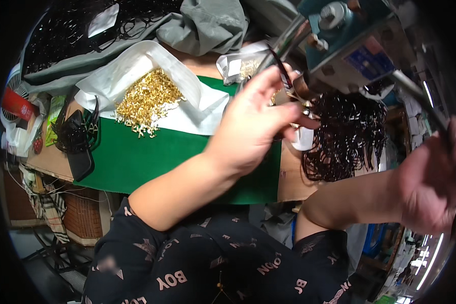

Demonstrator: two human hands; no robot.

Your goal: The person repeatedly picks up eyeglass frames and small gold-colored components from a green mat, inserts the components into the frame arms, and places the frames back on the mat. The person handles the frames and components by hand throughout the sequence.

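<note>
My left hand (258, 119) is raised at the press machine (347, 48), its fingers closed in a pinch on a thin dark cord (282, 66). The fingertips are close to the metal working parts under the machine and are partly blurred. At the far right, my right hand (428, 185) is wrapped round the lever (415, 90) of the press, smeared by motion. Left of my left hand, a heap of small gold metal clips (149, 101) lies on a white cloth (190, 93). Many dark glossy cords (347, 137) hang in a bunch below the machine.
A green mat (137, 159) covers much of the wooden table. On the left are a black phone-like object (81, 147), a red fan part (17, 104) and a green packet (53, 119). More dark cords (61, 38) lie on grey cloth (207, 25). A clear bag (238, 66) stands behind.
</note>
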